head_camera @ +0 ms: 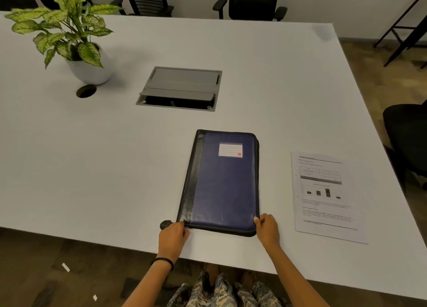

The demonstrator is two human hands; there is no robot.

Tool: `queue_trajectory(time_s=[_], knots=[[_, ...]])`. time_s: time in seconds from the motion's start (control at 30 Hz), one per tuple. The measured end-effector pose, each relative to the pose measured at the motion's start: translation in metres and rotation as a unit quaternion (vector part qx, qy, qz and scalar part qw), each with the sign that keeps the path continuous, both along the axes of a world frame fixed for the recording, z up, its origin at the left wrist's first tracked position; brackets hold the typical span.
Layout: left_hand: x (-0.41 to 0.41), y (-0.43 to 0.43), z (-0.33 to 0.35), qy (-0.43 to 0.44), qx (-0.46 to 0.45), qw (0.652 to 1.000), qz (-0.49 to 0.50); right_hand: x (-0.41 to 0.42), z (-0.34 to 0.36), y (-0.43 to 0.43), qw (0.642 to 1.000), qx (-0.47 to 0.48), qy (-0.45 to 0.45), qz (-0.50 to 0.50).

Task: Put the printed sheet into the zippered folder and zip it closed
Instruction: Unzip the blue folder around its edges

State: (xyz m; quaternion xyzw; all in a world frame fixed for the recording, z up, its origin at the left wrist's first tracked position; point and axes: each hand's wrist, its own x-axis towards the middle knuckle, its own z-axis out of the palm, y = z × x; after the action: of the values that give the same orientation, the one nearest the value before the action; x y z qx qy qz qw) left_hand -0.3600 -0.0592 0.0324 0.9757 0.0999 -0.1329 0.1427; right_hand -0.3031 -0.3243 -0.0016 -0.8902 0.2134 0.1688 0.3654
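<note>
A blue and black zippered folder [221,182] lies closed and flat on the white table [92,168], its white label facing up. My left hand [173,236] pinches the zipper end at the folder's near left corner, beside a round black pull. My right hand [266,229] grips the near right corner. The printed sheet [325,196], with a table and bar chart on it, lies flat to the right of the folder, untouched.
A potted plant [76,43] stands at the far left beside a round cable hole [86,91]. A grey cable box [180,88] sits in the table's middle. Black chairs [249,2] line the far side, another [406,136] at the right.
</note>
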Motion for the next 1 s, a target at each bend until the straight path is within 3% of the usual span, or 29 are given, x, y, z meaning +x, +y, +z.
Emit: queue_trajectory(time_s=[0.3,0.47,0.73,1.0], knots=[[-0.006,-0.010,-0.015,0.017,0.052,0.996,-0.075,0.001,0.002,-0.004,0.999,0.029,0.019,0.026],[0.000,-0.018,-0.010,-0.018,0.069,0.991,-0.111,0.000,0.003,-0.003,0.999,0.030,0.017,0.025],[-0.003,0.002,0.006,-0.067,0.048,0.995,-0.062,0.002,0.007,-0.004,0.999,0.014,0.012,0.036],[-0.010,0.004,0.003,-0.062,0.027,0.997,-0.031,0.002,0.010,-0.004,0.999,0.018,0.013,0.029]])
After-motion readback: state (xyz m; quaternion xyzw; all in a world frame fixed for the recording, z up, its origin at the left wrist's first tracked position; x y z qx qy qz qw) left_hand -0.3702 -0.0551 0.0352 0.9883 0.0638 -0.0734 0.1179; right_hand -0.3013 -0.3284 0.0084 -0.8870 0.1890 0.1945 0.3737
